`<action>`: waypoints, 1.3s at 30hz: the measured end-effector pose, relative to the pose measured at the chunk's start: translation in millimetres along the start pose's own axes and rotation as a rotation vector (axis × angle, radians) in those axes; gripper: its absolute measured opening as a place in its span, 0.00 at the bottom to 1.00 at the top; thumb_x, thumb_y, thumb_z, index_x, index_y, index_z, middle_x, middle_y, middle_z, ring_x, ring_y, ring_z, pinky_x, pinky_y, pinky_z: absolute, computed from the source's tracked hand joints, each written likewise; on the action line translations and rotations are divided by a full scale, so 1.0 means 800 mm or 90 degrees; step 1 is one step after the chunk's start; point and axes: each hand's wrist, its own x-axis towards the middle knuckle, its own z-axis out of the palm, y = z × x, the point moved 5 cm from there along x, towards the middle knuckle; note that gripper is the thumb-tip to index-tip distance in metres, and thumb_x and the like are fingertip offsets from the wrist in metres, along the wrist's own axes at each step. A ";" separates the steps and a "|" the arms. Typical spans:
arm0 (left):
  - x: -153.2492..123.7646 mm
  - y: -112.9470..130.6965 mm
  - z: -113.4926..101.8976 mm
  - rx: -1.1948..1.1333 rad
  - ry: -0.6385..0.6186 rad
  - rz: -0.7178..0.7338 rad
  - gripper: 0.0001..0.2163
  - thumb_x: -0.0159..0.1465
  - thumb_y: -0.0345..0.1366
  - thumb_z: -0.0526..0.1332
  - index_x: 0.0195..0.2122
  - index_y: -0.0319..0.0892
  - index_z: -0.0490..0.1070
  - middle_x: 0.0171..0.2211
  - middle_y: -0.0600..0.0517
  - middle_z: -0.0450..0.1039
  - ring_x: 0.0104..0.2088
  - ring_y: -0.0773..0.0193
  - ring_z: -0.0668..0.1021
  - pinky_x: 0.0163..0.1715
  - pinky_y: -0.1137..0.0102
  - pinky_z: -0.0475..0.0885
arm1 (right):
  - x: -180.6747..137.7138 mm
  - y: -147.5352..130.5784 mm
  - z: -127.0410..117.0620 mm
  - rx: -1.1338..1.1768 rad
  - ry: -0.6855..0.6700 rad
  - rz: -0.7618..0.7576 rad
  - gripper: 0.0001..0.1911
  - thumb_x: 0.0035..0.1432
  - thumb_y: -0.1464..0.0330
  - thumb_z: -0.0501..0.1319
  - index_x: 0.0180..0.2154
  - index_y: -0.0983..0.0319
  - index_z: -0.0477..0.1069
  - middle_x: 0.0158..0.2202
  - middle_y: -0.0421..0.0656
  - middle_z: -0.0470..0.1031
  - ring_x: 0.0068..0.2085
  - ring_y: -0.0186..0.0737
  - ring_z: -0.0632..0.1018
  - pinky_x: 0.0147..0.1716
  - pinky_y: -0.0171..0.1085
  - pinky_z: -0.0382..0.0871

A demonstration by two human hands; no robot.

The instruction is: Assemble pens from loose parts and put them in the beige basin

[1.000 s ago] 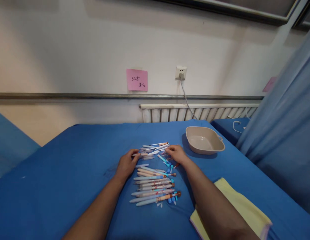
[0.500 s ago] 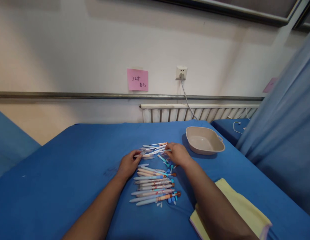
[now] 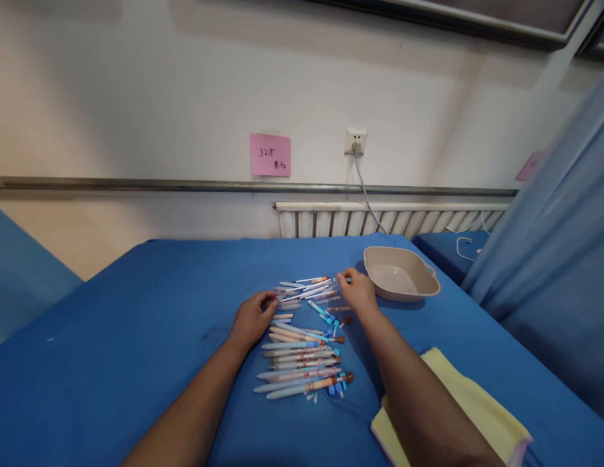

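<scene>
My left hand [image 3: 253, 319] rests at the left end of a loose pile of pen parts, fingers curled with the thumb close to the fingertips. What is between them, if anything, is hidden. White refills [image 3: 306, 293] lie crosswise in that pile, over clear pen barrels [image 3: 326, 296]. At the pile's right end my right hand [image 3: 359, 290] is raised slightly in a pinch. A small teal bit shows at its fingertips, too small to name. Nearer to me, several pastel pens [image 3: 302, 355] lie side by side, with blue and brown pieces [image 3: 337, 389] at their right ends.
A beige basin [image 3: 399, 292] stands at the back right of the blue-covered bed [image 3: 175, 292]. A folded yellow cloth [image 3: 457, 395] lies beneath my right forearm. Behind are a radiator [image 3: 331, 224], a metal rail [image 3: 185, 186] and a plugged-in socket [image 3: 355, 141]. Blue curtains [image 3: 555, 214] hang at the right.
My right hand has moved right, away from the refills, toward the basin. My left hand has stayed nearly in place; the light pen piece at its fingertips no longer shows there.
</scene>
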 end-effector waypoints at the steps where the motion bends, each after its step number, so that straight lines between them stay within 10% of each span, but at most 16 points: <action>1: -0.001 0.003 0.000 -0.008 -0.007 0.004 0.16 0.57 0.46 0.56 0.41 0.42 0.72 0.35 0.49 0.76 0.36 0.59 0.77 0.38 0.66 0.71 | 0.001 0.004 0.000 0.001 0.017 0.016 0.18 0.61 0.57 0.50 0.35 0.61 0.73 0.31 0.47 0.77 0.33 0.42 0.76 0.30 0.35 0.60; 11: -0.016 0.033 0.008 -0.075 -0.172 0.054 0.12 0.54 0.44 0.59 0.33 0.42 0.73 0.27 0.53 0.74 0.29 0.62 0.74 0.30 0.71 0.68 | -0.035 -0.051 0.034 0.033 -0.157 -0.259 0.08 0.52 0.65 0.62 0.36 0.59 0.74 0.42 0.44 0.75 0.44 0.41 0.72 0.43 0.36 0.61; 16: -0.013 0.030 0.007 -0.053 -0.148 0.061 0.14 0.56 0.45 0.57 0.34 0.41 0.73 0.26 0.53 0.73 0.27 0.63 0.73 0.28 0.72 0.67 | -0.070 -0.082 0.056 0.152 -0.402 -0.350 0.11 0.50 0.68 0.62 0.38 0.59 0.74 0.31 0.38 0.76 0.30 0.34 0.74 0.28 0.30 0.62; 23: -0.011 0.027 0.006 -0.071 -0.121 0.049 0.14 0.56 0.45 0.57 0.35 0.41 0.73 0.27 0.52 0.74 0.29 0.62 0.74 0.29 0.71 0.68 | -0.084 -0.096 0.050 0.023 -0.370 -0.422 0.12 0.50 0.69 0.58 0.38 0.57 0.74 0.34 0.40 0.78 0.33 0.38 0.75 0.29 0.33 0.60; 30: -0.014 0.033 0.010 -0.076 -0.163 0.074 0.14 0.56 0.43 0.58 0.37 0.39 0.73 0.32 0.50 0.76 0.34 0.61 0.75 0.37 0.69 0.69 | -0.075 -0.083 0.057 0.060 -0.398 -0.366 0.13 0.53 0.69 0.57 0.42 0.58 0.71 0.33 0.40 0.78 0.34 0.37 0.76 0.30 0.32 0.61; 39: -0.015 0.037 0.009 -0.114 -0.182 0.102 0.13 0.59 0.43 0.56 0.38 0.41 0.74 0.34 0.50 0.76 0.37 0.60 0.76 0.38 0.69 0.70 | -0.047 -0.052 0.089 0.546 -0.413 -0.044 0.09 0.52 0.63 0.60 0.30 0.63 0.66 0.23 0.36 0.71 0.20 0.29 0.69 0.19 0.28 0.59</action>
